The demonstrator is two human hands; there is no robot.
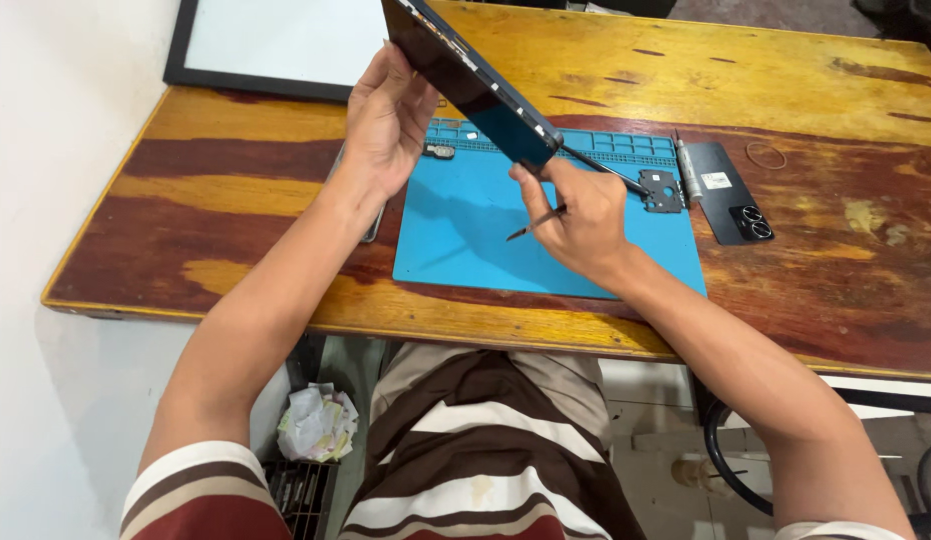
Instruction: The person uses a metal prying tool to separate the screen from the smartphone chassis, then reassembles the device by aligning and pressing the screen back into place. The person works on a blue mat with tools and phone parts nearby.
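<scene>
My left hand [386, 115] holds a dark phone body [466, 75] tilted on edge above the blue repair mat [466, 240]. My right hand [576, 215] pinches the phone's lower corner and also holds thin metal tweezers [534, 224] that point left over the mat. A slim dark tool [604, 168] runs from the phone's corner toward a black inner frame part [664, 190] lying on the mat's right side.
A black phone back cover [731, 195] with two camera rings lies right of the mat beside a screwdriver [686, 165]. A rubber band [766, 155] rests further right. A white board with a black frame [276, 45] sits at the back left. Small parts [438, 151] lie in the mat's tray.
</scene>
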